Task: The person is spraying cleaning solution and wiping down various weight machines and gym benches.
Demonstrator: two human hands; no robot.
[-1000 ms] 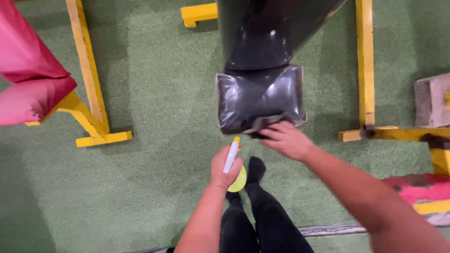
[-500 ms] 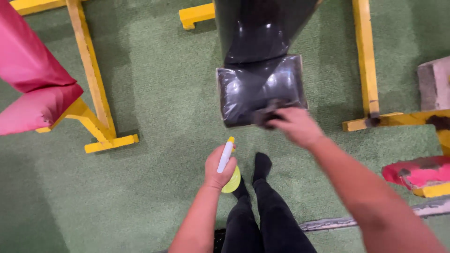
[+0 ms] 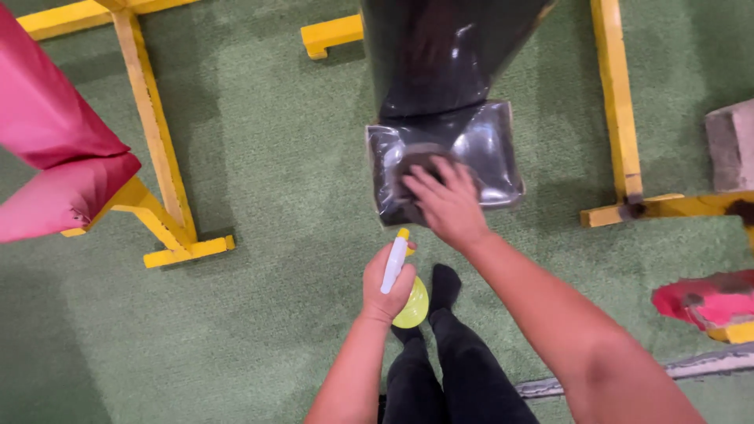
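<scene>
My right hand (image 3: 444,202) presses flat on a dark cloth (image 3: 416,161) against the shiny black padded cushion (image 3: 487,145) at the foot of a slanted black padded bench (image 3: 440,55). The cloth peeks out above my fingers. My left hand (image 3: 386,286) is closed around a yellow spray bottle (image 3: 410,302) with a white-and-yellow nozzle (image 3: 394,263), held just below the cushion. My black-clad legs (image 3: 440,353) stand on the green carpet beneath both hands.
Yellow metal frame bars (image 3: 157,157) stand at left, more yellow bars (image 3: 616,102) at right. Pink padded pieces (image 3: 55,149) hang at the far left; a worn red pad (image 3: 703,302) and a grey block (image 3: 730,145) lie at right on the green carpet (image 3: 267,196).
My right hand slid the cloth from the cushion's lower right edge leftward and up onto its face. The left hand with the bottle barely shifted.
</scene>
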